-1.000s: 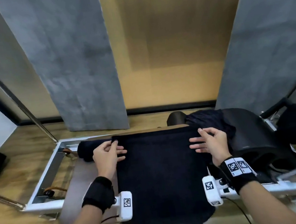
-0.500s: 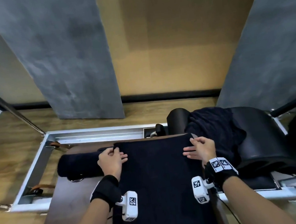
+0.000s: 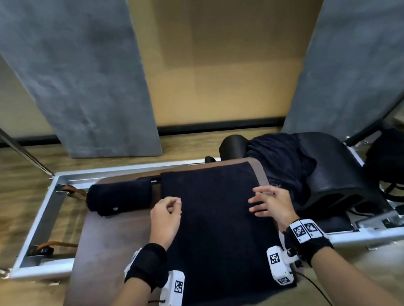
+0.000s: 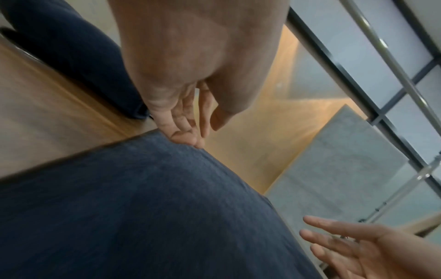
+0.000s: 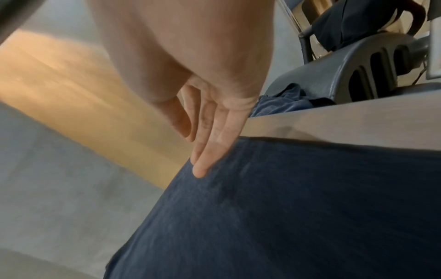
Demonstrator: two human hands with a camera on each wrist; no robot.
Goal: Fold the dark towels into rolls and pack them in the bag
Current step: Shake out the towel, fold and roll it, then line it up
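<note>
A dark towel point(image 3: 216, 228) lies flat on the brown board point(image 3: 111, 254), its near end hanging over the edge. My left hand point(image 3: 168, 216) is at the towel's left edge, fingers loosely bent, fingertips point(image 4: 188, 138) touching the cloth point(image 4: 143, 207) and holding nothing. My right hand point(image 3: 269, 201) is at the right edge with fingers straight and spread, fingertips point(image 5: 203, 168) resting on the towel point(image 5: 286, 207). A rolled dark towel point(image 3: 119, 197) lies on the board's far left. A heap of loose dark towels point(image 3: 279, 163) lies to the right. The black bag point(image 3: 402, 160) sits at far right.
The board sits in a silver metal frame point(image 3: 41, 225) on a wooden floor. A black curved padded barrel point(image 3: 332, 174) stands just right of the board under the towel heap. Grey panels point(image 3: 78, 79) lean against the wall behind.
Both hands have left the towel's far edge and come back toward me along its sides. The fingers have loosened from the cloth. The head view has tilted down.
</note>
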